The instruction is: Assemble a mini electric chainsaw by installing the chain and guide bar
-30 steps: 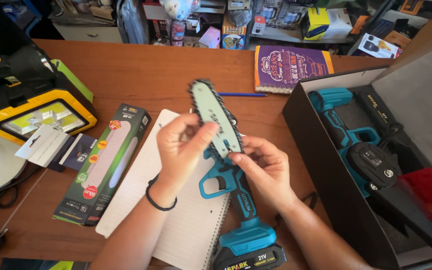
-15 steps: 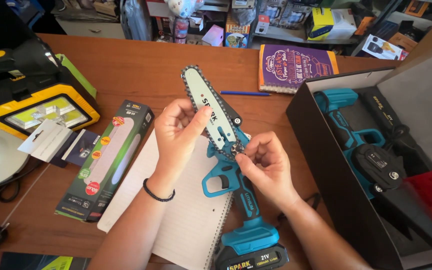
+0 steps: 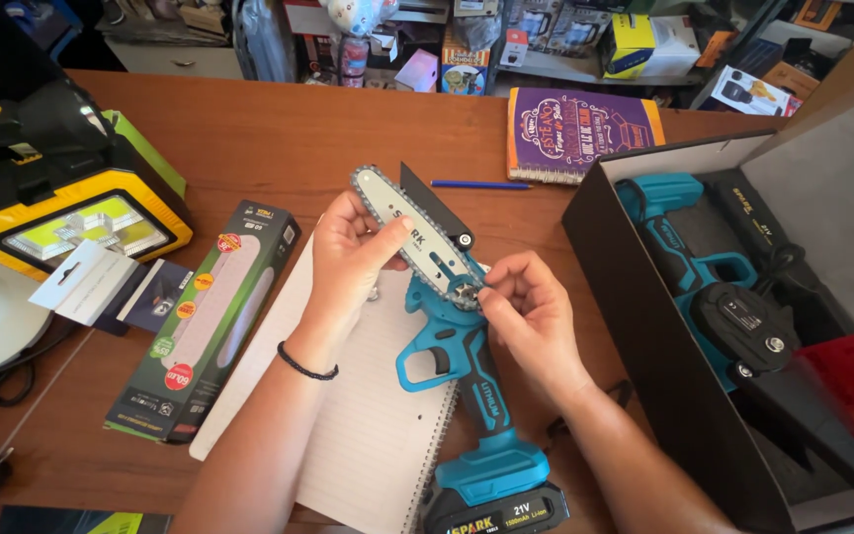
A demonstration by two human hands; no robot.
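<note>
Nearest, at 6 o'clock: black battery pack (image 3: pixel 494 506) of a small teal cordless chainsaw (image 3: pixel 457 381), lying on a white spiral notepad (image 3: pixel 368 435) at the middle of the brown wooden desk (image 3: pixel 249 148). Just beyond, right hand (image 3: pixel 531 321), fingers (image 3: pixel 494 287) pinched on the chain at the sprocket. At 11 o'clock from it, left hand (image 3: pixel 348 259), fingers closed around the pale guide bar (image 3: pixel 412 237), thumb on top. At 9 o'clock, long green-and-black cardboard package (image 3: pixel 205 321). At 3 o'clock, open black box (image 3: pixel 644 336) holding another teal tool. Farther, at 12 o'clock, blue pen (image 3: pixel 481 185), then purple notebook (image 3: pixel 580 133).
</note>
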